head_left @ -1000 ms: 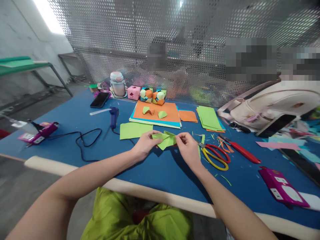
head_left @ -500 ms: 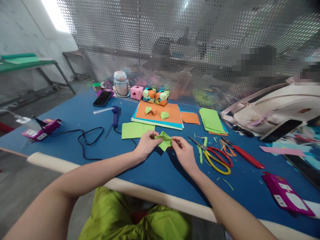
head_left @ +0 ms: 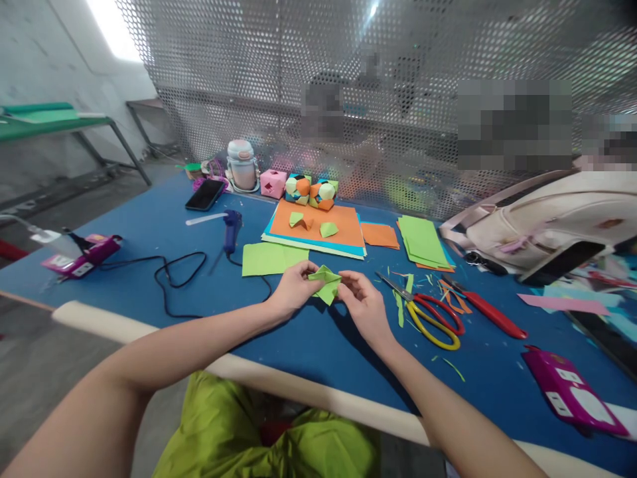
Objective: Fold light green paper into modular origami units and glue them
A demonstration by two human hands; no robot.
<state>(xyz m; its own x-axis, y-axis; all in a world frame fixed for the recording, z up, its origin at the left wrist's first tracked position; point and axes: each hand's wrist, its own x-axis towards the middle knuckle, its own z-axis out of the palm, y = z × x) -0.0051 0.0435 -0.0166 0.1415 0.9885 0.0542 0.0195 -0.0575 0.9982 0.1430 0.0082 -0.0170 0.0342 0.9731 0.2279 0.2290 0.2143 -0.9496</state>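
A small piece of folded green paper (head_left: 326, 285) is held just above the blue table, between my two hands. My left hand (head_left: 294, 289) pinches its left corner between thumb and fingers. At its right edge, my right hand (head_left: 365, 300) grips the paper with thumb and fingertips. Beyond them lies an orange sheet (head_left: 343, 219) on top of a stack of coloured paper, with two small folded green pieces (head_left: 328, 230) on it. A flat green sheet (head_left: 266, 259) lies to the left of my hands.
Scissors (head_left: 423, 312) and a red-handled cutter (head_left: 492, 312) lie at right among paper scraps. A glue gun (head_left: 231, 232) with its cord is at left. Folded paper cubes (head_left: 297, 190), a bottle (head_left: 242, 166) and a phone (head_left: 205, 194) stand or lie behind. Power strips (head_left: 572, 392) lie at right and left.
The folded green paper has tilted slightly and its folds look flatter. My right hand's fingers have shifted a little along its right edge; my left hand has barely moved.
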